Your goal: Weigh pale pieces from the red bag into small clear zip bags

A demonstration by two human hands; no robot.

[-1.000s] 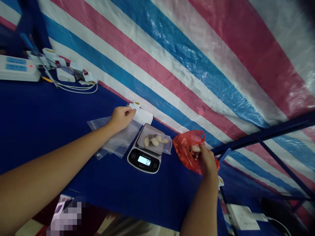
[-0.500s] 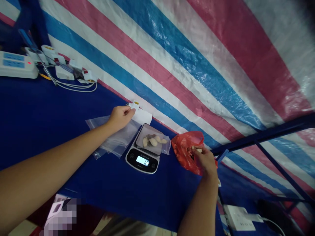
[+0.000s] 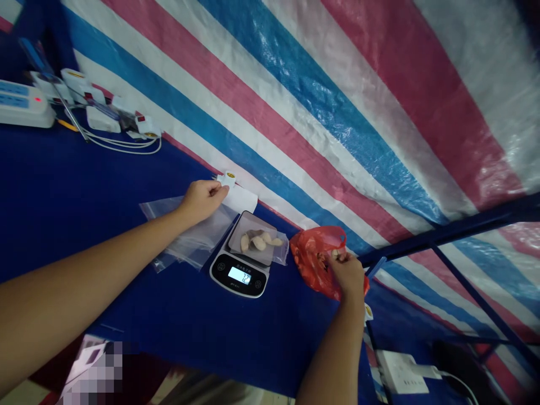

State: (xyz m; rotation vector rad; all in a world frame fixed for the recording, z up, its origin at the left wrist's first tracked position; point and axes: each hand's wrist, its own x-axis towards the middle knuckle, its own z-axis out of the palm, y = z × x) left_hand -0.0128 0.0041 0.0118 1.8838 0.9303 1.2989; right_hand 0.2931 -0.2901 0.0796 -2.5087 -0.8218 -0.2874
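My left hand (image 3: pixel 203 201) is closed, thumb against curled fingers, beside a white plug adapter (image 3: pixel 228 179) and a white paper (image 3: pixel 242 199); anything in its fingers is hidden. My right hand (image 3: pixel 349 273) pinches a small pale piece (image 3: pixel 336 255) at the mouth of a red plastic bag (image 3: pixel 312 256). Between the hands stands a digital kitchen scale (image 3: pixel 238 279), its lit display seeming to read 7.2. On its platform lies a small clear bag (image 3: pixel 280 255) with several pale, flattish oval pieces (image 3: pixel 259 242) on or in it; I cannot tell which.
Clear zip bags (image 3: pixel 192 242) lie left of the scale on the blue table cover (image 3: pixel 169 326). A power strip (image 3: pixel 25 107), adapters and cables sit at the far left. Striped sheeting (image 3: pixel 270 112) rises behind. At right are a dark metal frame (image 3: pixel 459 225) and a white socket block (image 3: pixel 403 371).
My right hand has turned slightly at the bag's mouth, with the pale piece still in its fingers. My left hand stays in place. The view has shifted a little.
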